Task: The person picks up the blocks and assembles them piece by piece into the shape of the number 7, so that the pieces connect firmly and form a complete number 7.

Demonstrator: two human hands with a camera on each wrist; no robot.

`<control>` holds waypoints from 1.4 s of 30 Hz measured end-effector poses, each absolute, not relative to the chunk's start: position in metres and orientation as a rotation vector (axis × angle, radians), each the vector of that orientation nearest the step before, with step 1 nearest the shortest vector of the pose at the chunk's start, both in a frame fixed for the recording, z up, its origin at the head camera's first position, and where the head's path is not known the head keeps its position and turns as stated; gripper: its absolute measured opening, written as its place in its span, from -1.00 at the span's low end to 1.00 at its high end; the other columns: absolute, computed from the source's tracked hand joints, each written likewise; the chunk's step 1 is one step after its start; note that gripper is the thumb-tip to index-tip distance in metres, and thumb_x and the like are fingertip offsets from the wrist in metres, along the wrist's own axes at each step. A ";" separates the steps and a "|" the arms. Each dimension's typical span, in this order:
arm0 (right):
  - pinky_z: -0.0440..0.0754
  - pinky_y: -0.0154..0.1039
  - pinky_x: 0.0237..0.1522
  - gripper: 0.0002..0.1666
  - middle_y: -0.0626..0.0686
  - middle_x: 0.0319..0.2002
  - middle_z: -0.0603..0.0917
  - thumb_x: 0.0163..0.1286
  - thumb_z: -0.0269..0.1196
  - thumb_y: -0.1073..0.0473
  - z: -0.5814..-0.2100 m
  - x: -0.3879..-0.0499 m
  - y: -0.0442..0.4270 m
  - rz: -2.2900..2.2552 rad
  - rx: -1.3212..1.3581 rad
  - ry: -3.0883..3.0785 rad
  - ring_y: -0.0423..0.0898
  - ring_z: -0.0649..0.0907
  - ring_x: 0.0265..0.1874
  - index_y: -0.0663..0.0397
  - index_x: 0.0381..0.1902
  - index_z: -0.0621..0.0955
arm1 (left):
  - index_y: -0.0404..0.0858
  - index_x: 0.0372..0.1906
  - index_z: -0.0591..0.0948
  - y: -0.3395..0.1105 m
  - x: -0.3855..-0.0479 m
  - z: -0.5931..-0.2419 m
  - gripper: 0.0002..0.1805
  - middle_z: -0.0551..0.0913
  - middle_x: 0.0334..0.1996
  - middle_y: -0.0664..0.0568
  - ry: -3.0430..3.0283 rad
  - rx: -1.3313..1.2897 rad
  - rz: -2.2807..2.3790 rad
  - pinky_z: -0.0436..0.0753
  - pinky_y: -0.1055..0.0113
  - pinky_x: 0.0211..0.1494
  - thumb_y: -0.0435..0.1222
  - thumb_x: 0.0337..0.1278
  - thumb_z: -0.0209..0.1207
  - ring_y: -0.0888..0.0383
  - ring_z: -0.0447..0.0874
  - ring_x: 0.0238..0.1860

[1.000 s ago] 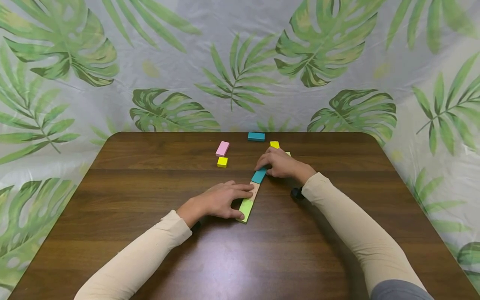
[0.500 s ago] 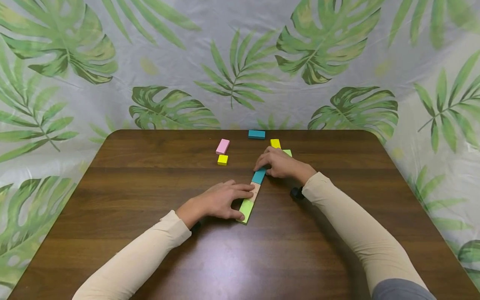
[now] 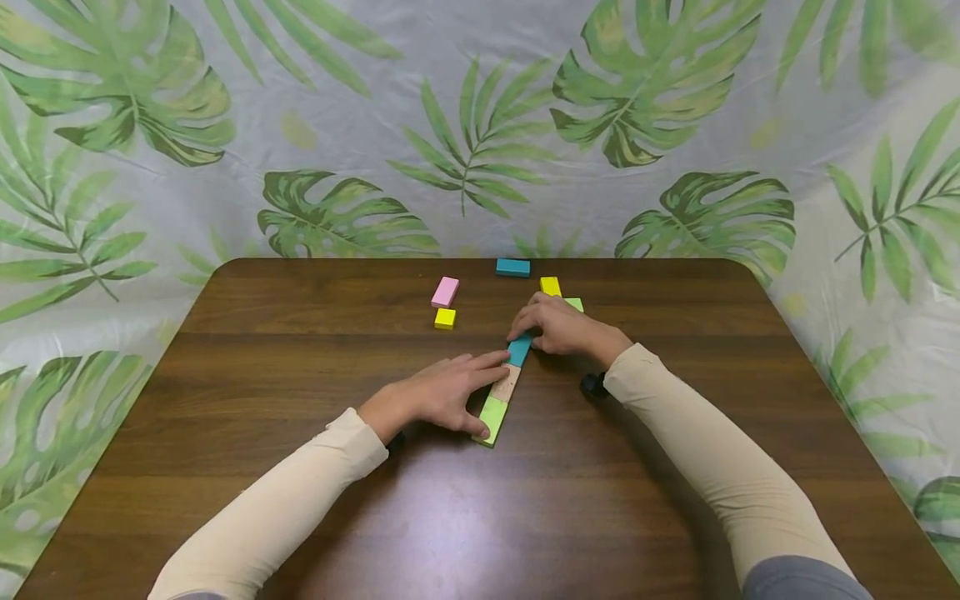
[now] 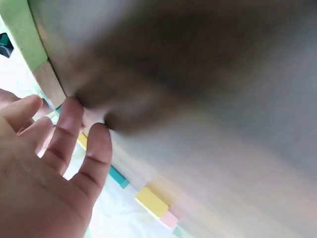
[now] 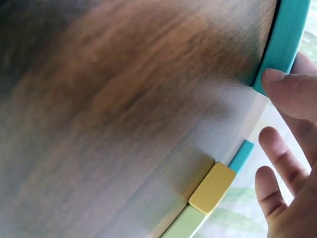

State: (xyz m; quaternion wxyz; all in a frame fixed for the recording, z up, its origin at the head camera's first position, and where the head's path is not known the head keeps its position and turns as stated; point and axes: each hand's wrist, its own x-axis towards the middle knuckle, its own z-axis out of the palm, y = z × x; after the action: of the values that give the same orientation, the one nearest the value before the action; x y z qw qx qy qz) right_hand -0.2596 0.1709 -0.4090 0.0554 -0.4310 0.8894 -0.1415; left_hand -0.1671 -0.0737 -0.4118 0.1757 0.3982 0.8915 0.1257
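Three flat blocks form a slanting row on the table: a light green block (image 3: 492, 417) nearest, a bare wooden block (image 3: 506, 384) in the middle, a blue block (image 3: 520, 352) farthest. My right hand (image 3: 567, 327) pinches the blue block's far end; in the right wrist view its thumb (image 5: 282, 89) lies against that blue block (image 5: 285, 44). My left hand (image 3: 450, 392) lies along the row's left side, thumb at the green block's near end, fingertips by the wooden and blue blocks. In the left wrist view its fingers (image 4: 67, 134) are fairly straight and partly hide the row.
Beyond the row lie a pink block (image 3: 445, 292), a small yellow block (image 3: 445, 319) and another blue block (image 3: 513, 267) by the far table edge. A second yellow block (image 3: 551, 286) and a green one (image 3: 574, 304) sit behind my right hand, partly hidden.
My left fingers have slid slightly up along the row, from the wooden block to the blue one, with the thumb still by the green block. The right hand has stayed in place.
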 end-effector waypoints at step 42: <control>0.56 0.02 0.08 -0.62 -0.02 -0.01 0.78 0.19 0.31 0.40 -0.412 -0.261 0.172 -0.436 -1.320 2.699 0.06 0.57 0.05 -0.05 -0.08 0.78 | 0.01 0.62 -0.14 -0.057 -0.189 -0.401 0.25 -0.27 0.65 0.16 2.409 1.113 0.068 0.32 -0.01 0.46 0.29 -0.05 0.32 -0.10 0.15 0.52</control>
State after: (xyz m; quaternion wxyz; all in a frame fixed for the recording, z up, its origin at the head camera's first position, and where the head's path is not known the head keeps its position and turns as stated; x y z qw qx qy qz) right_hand -0.2606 0.1719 -0.4116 0.0528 -0.4343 0.8877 -0.1435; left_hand -0.1889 -0.0574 -0.4008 0.2414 0.4068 0.8807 0.0248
